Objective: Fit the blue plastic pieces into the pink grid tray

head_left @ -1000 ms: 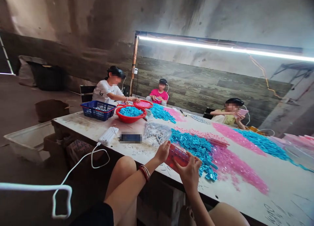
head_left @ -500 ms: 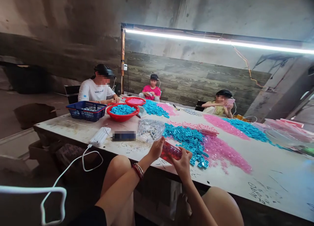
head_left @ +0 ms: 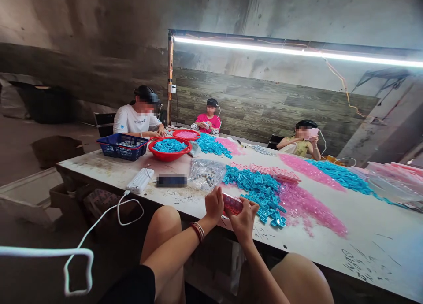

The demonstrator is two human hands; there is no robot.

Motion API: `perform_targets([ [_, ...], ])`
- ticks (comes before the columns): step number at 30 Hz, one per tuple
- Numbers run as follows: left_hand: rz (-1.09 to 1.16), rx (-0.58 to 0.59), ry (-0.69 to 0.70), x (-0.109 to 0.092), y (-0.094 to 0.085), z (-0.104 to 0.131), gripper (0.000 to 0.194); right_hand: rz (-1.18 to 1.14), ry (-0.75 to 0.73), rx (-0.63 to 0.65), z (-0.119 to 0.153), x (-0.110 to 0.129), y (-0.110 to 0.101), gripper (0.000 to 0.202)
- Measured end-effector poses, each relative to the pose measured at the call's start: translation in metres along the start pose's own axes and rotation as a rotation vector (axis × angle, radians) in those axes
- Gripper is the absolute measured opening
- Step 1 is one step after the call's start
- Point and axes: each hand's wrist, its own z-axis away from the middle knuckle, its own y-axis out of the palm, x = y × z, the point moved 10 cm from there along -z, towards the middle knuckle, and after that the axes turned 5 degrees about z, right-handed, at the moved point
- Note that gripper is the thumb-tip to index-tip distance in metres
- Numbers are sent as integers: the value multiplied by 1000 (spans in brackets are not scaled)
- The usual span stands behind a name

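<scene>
Between my two hands, above the table's near edge, is a small translucent red-pink rectangular plastic piece (head_left: 232, 203) with rows of marks on it. My left hand (head_left: 214, 205) has its fingers curled at the piece's left end. From the right, my right hand (head_left: 243, 219) grips it with thumb and fingers, covering part of it. Just beyond lie a heap of blue plastic pieces (head_left: 254, 189) and a heap of clear pink pieces (head_left: 307, 207). Pink dotted panels (head_left: 284, 174) rest behind the blue heap. A clear plastic bag (head_left: 206, 172) of small parts lies beyond my left hand.
On the white table (head_left: 366, 224) are a blue basket (head_left: 124, 147), a red basin of blue pieces (head_left: 169, 155), a white power bank (head_left: 140, 180) with a cable, and a blurred dark rectangular object (head_left: 171, 180). Several people sit along the far side. My knees are below the table edge.
The red-pink piece is tilted differently and shows less of its face. My left fingers have curled tighter. The whole view has shifted slightly, so the scene sits farther right.
</scene>
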Motion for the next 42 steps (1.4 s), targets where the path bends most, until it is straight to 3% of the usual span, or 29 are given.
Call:
perform_targets([
  [21,-11,-32,-155,30,-4,0,45,103,-98,12,0,13,15,42],
  [32,-3,-25,-215,36,-4,-1,44,128,-110,28,-2,16,19,44],
  [42,9,55,-219,34,3,1,41,94,-121,112,-17,4,22,46],
])
